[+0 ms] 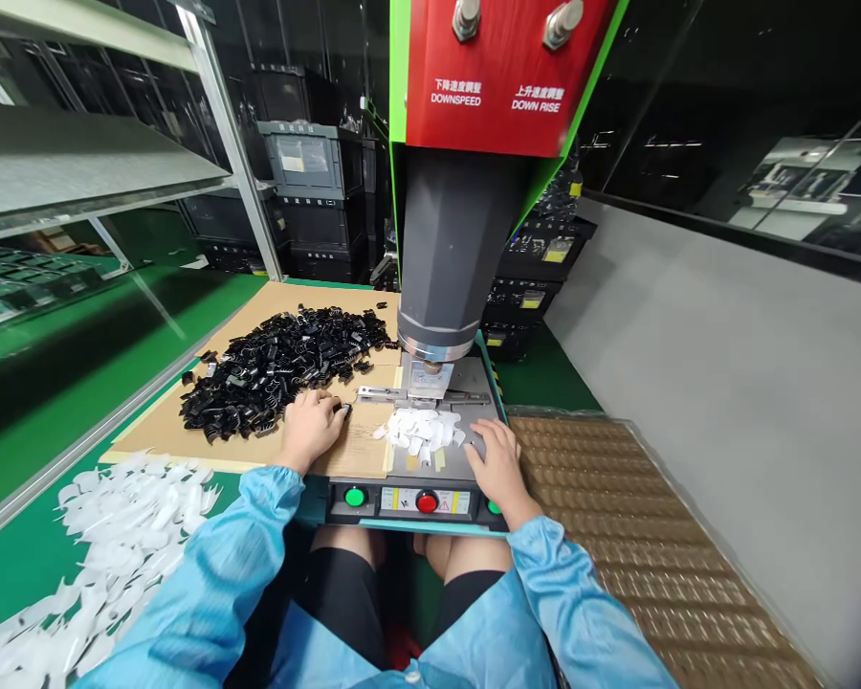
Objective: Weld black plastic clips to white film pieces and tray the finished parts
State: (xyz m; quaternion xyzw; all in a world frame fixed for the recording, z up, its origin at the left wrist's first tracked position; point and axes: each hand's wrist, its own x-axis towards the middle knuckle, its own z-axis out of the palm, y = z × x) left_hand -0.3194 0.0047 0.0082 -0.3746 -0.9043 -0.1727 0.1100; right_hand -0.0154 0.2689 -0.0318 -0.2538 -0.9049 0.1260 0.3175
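My left hand (311,427) is at the near right edge of a heap of small black plastic parts (279,368), on cardboard. Its fingers are closed on one black plastic part (345,411), partly covered by the fingertips. My right hand (498,461) lies open, fingers stretched out, over the right side of the press's grey bed (477,383). Just left of it are loose white plastic pieces (422,433). Behind these, a metal fixture (384,393) lies across the bed, under the dark press head (449,249) with a clear block (429,381) below it.
Green buttons (355,496) and a red button (427,501) line the press front. More white pieces (136,526) are spread at left. A brown tray stack (617,517) stands at right. Crates (312,163) and a metal rack (236,134) are behind.
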